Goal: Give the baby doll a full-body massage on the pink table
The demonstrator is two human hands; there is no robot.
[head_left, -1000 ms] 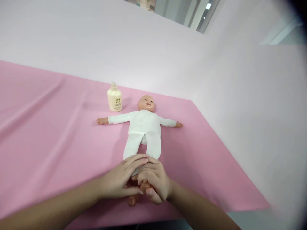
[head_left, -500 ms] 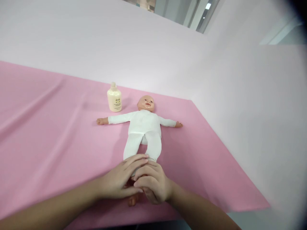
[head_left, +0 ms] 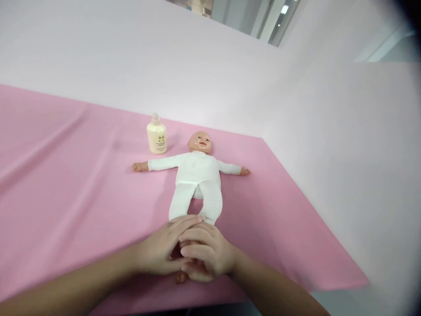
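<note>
Baby doll point(head_left: 197, 175) in white clothes, flat on its back on the pink-covered worktop point(head_left: 66, 175), arms spread. Left hand point(head_left: 162, 250) and right hand point(head_left: 207, 254) wrapped together around the doll's feet at the near edge, each grip curled closed on them. Cream lotion bottle point(head_left: 156, 138) upright just beside the doll's head.

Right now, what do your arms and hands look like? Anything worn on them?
Both forearms are bare, no sleeves in view. The left hand and right hand wear no gloves; no rings, watch or bracelets show. Fingers are slim, with short, unpainted nails.
</note>
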